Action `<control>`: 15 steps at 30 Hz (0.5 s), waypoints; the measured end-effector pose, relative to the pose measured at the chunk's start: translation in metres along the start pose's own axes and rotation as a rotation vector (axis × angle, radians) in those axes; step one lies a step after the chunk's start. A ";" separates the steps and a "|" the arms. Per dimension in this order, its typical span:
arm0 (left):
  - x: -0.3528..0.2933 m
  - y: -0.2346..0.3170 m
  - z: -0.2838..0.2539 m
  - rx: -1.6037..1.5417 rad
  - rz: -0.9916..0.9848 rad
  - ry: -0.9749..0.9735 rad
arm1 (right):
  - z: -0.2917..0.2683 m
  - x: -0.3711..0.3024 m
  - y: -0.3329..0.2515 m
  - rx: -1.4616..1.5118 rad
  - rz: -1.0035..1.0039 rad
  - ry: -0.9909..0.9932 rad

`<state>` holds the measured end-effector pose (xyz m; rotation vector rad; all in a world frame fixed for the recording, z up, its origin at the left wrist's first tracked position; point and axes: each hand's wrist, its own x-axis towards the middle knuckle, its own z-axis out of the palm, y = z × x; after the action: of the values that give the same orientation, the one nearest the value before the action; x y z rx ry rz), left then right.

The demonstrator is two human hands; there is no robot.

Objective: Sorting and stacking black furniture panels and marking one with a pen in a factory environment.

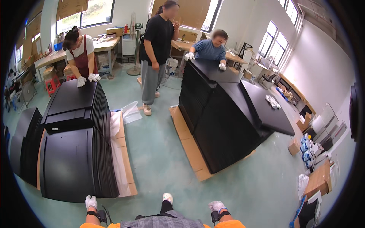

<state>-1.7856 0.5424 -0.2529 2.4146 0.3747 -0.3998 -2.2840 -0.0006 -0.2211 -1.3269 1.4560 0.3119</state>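
Note:
My left hand (pixel 91 202), in a white glove, is at the near edge of a tall stack of black panels (pixel 68 163). Its fingers are loosely apart with nothing seen in them; whether they touch the lowest panel edge is hard to tell. Over the floor at the lower right, my right hand (pixel 217 206), also gloved, hangs loosely open and holds nothing. The top panel (pixel 72 97) at the far end of the left stack lies under the gloved hands of a person in a dark red apron.
A second tall stack of black panels (pixel 224 125) stands on cardboard (pixel 190 152) to the right, with a striped-shirt person's gloved hands on it. White gloves (pixel 272 102) lie on a panel there. Another person (pixel 154 49) stands between the stacks. Cartons (pixel 320 176) line the right.

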 end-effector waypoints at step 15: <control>0.056 0.180 0.115 0.292 0.126 -0.145 | -0.073 0.129 -0.189 0.106 -0.013 -0.042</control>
<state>-1.6903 0.3430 -0.2587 2.6533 0.1042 -0.6051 -2.1383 -0.1914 -0.2144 -1.2368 1.4096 0.2493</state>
